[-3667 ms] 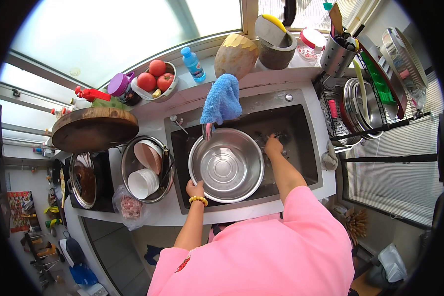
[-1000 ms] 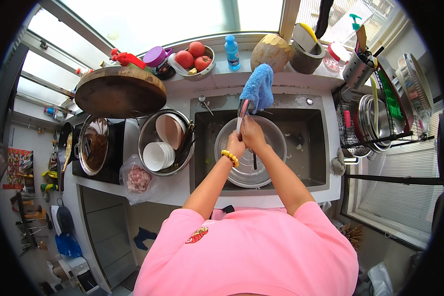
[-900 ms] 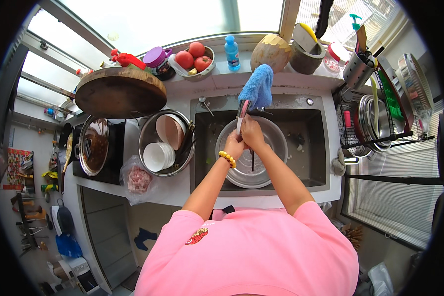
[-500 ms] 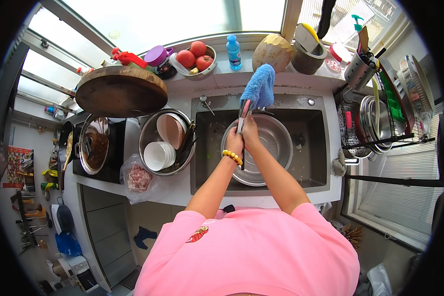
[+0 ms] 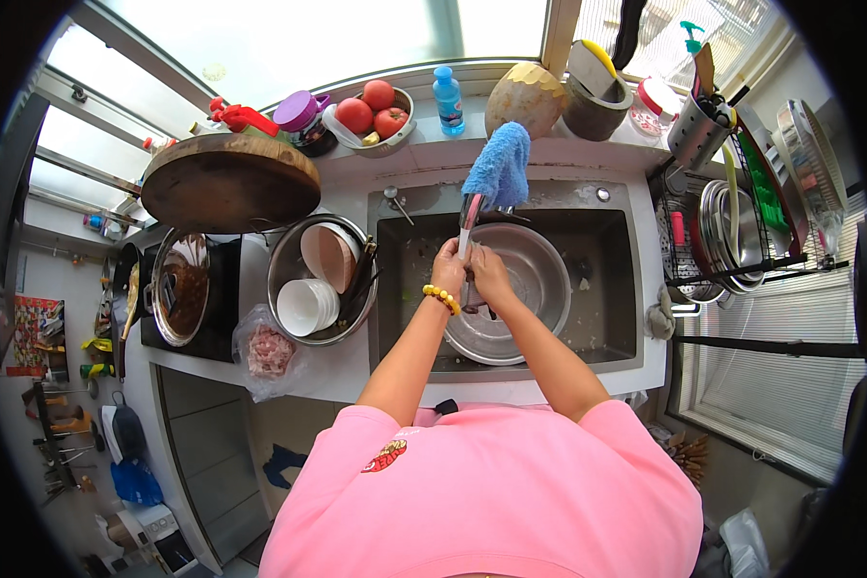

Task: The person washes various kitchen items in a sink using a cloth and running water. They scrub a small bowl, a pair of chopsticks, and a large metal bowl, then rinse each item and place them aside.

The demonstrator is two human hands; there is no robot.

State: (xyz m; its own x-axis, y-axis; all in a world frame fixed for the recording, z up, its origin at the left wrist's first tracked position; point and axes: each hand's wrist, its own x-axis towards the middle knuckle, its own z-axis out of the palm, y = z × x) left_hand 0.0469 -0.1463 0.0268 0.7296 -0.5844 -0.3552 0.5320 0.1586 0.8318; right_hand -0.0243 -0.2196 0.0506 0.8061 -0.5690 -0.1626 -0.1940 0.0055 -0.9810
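My left hand (image 5: 447, 265), with a yellow bead bracelet on its wrist, is closed under the running faucet (image 5: 470, 210). Beside it, my right hand (image 5: 491, 277) is closed too, and the two touch. Between and below them show slim, dark-ended pieces (image 5: 472, 308), like utensils, mostly hidden by the fingers. Water falls from the spout onto my hands. A blue cloth (image 5: 499, 166) drapes over the faucet. Beneath my hands, a wide metal basin (image 5: 544, 279) sits in the dark grey sink (image 5: 607, 250).
Left of the sink stands a metal bowl (image 5: 289, 241) holding white bowls and dark utensils. A bag of raw meat (image 5: 269, 349) lies at the counter's front. A round wooden board (image 5: 231, 183) leans behind the lidded pan (image 5: 180, 279). A dish rack (image 5: 732, 275) stands at right.
Both hands have shifted slightly, the right one now lower against the left. The long stick hanging below them has changed angle, and dark ends now show between the wrists. The view shifted a little.
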